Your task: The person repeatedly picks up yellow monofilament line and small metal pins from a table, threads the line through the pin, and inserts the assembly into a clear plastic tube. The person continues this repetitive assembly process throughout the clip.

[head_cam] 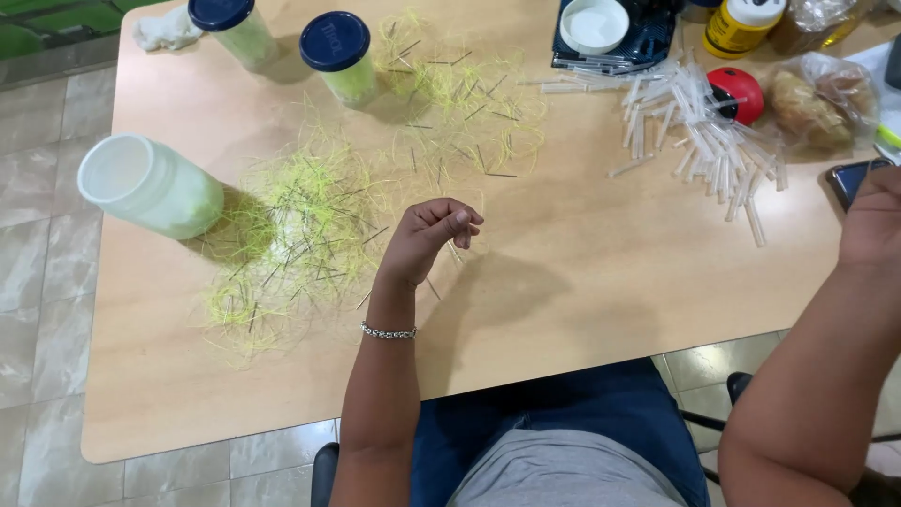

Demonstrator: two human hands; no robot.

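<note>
My left hand (427, 239) hovers above the pale wooden table (563, 300), fingers curled in; whether it pinches a thread I cannot tell. Beside it lie two tangles of thin yellow-green threads with dark needles (300, 235). My right hand (873, 221) rests by a dark phone (852, 178), its grip hidden. I count three plastic jars: one open white jar (150, 188), two blue-lidded jars (336, 56). Clear plastic tubes (694, 131) lie heaped, too many to count.

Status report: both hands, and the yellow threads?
Left hand pinched shut above table. Right hand at phone. Yellow threads loose; open jar beside them.
</note>
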